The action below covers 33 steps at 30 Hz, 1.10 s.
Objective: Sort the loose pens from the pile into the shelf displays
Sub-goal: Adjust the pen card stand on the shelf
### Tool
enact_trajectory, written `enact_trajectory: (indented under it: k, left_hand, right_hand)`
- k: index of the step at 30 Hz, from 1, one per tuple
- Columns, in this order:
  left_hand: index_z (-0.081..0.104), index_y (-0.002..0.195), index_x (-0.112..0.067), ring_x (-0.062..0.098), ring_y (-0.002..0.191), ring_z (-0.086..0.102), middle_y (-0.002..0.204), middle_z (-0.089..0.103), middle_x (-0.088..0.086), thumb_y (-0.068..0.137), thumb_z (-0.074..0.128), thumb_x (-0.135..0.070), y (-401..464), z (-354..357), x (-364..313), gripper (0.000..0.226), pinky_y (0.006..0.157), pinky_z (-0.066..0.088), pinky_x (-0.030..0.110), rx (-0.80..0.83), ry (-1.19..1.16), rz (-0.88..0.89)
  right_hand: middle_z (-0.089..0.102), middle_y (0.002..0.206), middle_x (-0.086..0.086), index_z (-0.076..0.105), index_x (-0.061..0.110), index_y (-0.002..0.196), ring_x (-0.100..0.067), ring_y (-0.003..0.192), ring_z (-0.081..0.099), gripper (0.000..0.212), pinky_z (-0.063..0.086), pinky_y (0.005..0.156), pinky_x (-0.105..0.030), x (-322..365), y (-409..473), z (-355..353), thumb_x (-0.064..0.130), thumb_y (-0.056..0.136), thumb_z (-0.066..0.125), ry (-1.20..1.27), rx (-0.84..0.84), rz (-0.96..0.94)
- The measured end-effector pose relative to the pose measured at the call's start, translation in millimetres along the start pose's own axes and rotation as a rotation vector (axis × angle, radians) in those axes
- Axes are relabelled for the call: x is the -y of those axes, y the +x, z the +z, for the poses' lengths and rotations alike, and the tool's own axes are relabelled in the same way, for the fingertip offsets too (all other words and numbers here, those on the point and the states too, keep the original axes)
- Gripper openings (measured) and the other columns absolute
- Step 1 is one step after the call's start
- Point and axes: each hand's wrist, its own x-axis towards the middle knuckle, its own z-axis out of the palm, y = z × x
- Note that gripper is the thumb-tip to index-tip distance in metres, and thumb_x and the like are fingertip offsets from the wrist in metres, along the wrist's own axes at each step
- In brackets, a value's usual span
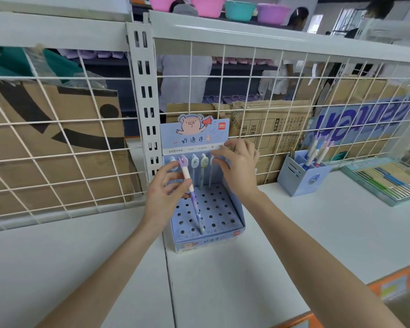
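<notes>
Pen held over the pig display stand

The person's left hand (164,192) pinches a purple-topped pen (191,192) between thumb and fingers, gripping it near its white upper barrel. The pen stands nearly upright, leaning slightly, with its lower tip down at one of the front holes of the blue display stand (237,229); whether the tip is already seated in the hole cannot be told. The stand sits on the white shelf (294,245), its back card (194,133) printed with a cartoon pig and resting against the wire grid panel (57,147). Its perforated base shows rows of round holes, most of them unfilled. At the back row several pens with pale rounded caps (203,162) stand upright.

The right hand (237,166) is raised at the upper right of the stand, fingers spread and lightly bent, holding nothing; its fingertips are close to the card's lower edge and the rearmost pen tops, though contact cannot be made out.

Further right on the shelf a blue pen holder (294,178) carries a few more pens with purple tops (317,152), and beyond it lies a flat tray of pens (386,183). Cardboard boxes (45,143) stand behind the grid
</notes>
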Motion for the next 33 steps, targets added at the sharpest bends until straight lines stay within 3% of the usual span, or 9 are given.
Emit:
enact_trajectory:
  k: [4,10,13,16,19,23,27,30,33]
  left_hand:
    - [0.049,0.121,-0.017,0.005,0.076,0.066,0.096,0.062,0.005,0.083,0.063,0.0,0,-1,0,0.043,0.061,0.055,0.02,0.005,-0.005,-0.009]
    - [0.052,0.111,-0.033,0.012,0.084,0.067,0.099,0.064,0.003,0.083,0.065,-0.005,-1,-3,0,0.042,0.079,0.057,0.037,0.031,0.039,-0.013]
    - [0.053,0.112,-0.031,0.013,0.085,0.067,0.098,0.064,0.002,0.082,0.066,-0.004,-2,-2,-5,0.043,0.081,0.056,0.041,0.045,0.052,-0.016]
    - [0.052,0.115,-0.034,0.017,0.083,0.068,0.091,0.067,0.001,0.08,0.069,-0.003,-6,1,-12,0.05,0.078,0.057,0.031,0.069,0.037,0.0]
    - [0.046,0.119,-0.037,0.018,0.082,0.069,0.086,0.069,0.0,0.076,0.072,-0.005,-14,10,-15,0.059,0.08,0.054,0.028,0.089,0.052,0.013]
    - [0.042,0.119,-0.042,0.016,0.077,0.068,0.087,0.068,0.005,0.076,0.073,-0.005,-26,32,-17,0.064,0.074,0.053,0.022,0.097,0.083,0.031]
    - [0.042,0.118,-0.043,0.011,0.072,0.067,0.085,0.067,0.003,0.076,0.073,-0.005,-31,60,-23,0.065,0.07,0.052,0.017,0.108,0.185,0.086]
    - [0.042,0.117,-0.046,0.007,0.072,0.066,0.08,0.067,0.0,0.073,0.075,-0.008,-34,92,-26,0.067,0.07,0.048,0.013,0.153,0.267,0.127]
    - [0.042,0.117,-0.046,0.006,0.077,0.065,0.084,0.068,0.0,0.074,0.076,-0.011,-36,128,-24,0.065,0.073,0.046,0.01,0.189,0.303,0.165]
  right_hand:
    - [0.062,0.101,-0.008,0.075,0.021,0.084,-0.023,0.105,0.034,0.013,0.018,0.086,-0.034,0,0,1,0.018,0.076,0.066,0.011,-0.029,0.003]
    - [0.061,0.102,-0.008,0.075,0.022,0.086,-0.029,0.105,0.043,0.014,0.023,0.086,-0.037,2,-1,1,0.019,0.077,0.064,-0.009,-0.03,0.043]
    - [0.057,0.112,-0.008,0.069,0.023,0.107,-0.029,0.109,0.047,0.024,0.027,0.089,-0.036,7,-6,-4,0.023,0.083,0.065,0.023,0.022,0.094]
    - [0.054,0.113,0.001,0.058,0.025,0.122,-0.013,0.104,0.051,0.034,0.038,0.092,-0.026,20,-13,-29,0.022,0.089,0.062,0.374,0.102,0.291]
    - [0.065,0.096,0.01,0.064,0.024,0.107,-0.007,0.089,0.06,0.019,0.048,0.081,-0.02,33,-16,-60,0.017,0.089,0.062,0.659,0.195,0.391]
    - [0.071,0.092,0.006,0.07,0.023,0.095,-0.009,0.088,0.064,0.015,0.051,0.085,-0.026,29,-25,-82,0.013,0.084,0.068,0.791,0.397,0.398]
    - [0.069,0.077,0.007,0.07,0.021,0.086,-0.008,0.079,0.063,0.017,0.052,0.08,-0.023,6,-27,-100,0.006,0.079,0.071,0.924,0.442,0.481]
    - [0.068,0.079,-0.001,0.069,0.014,0.08,-0.012,0.078,0.063,0.014,0.052,0.081,-0.027,-20,-22,-120,0.001,0.078,0.07,0.964,0.46,0.477]
    - [0.068,0.075,0.0,0.066,0.011,0.074,-0.012,0.073,0.062,0.015,0.052,0.072,-0.021,-48,-16,-142,-0.003,0.078,0.069,1.005,0.476,0.468]
